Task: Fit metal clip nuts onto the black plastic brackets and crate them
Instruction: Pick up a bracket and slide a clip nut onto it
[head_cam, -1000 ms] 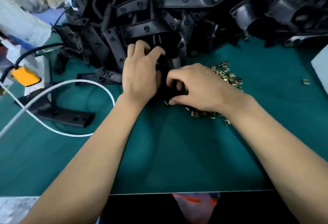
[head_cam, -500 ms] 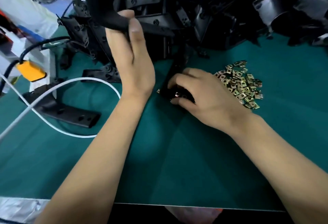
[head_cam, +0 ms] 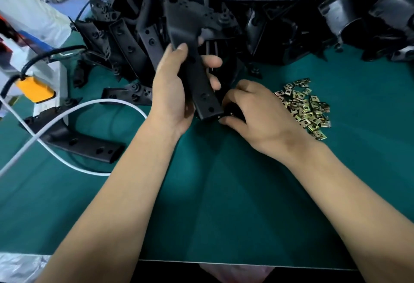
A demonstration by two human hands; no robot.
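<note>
At the far left a loose bracket lies flat on the green mat under a white cable. Right of it, the left hand grips another bracket, thumb and fingers wrapped round its shaft, its near end tilted down just above the mat. The right hand curls beside that end, fingertips pinching something small and glinting, probably a clip nut; I cannot tell for sure. The clip nuts lie heaped further right, the bracket pile beyond. This looks like the fitting step: next, line the nut up with the bracket's end and push it on.
</note>
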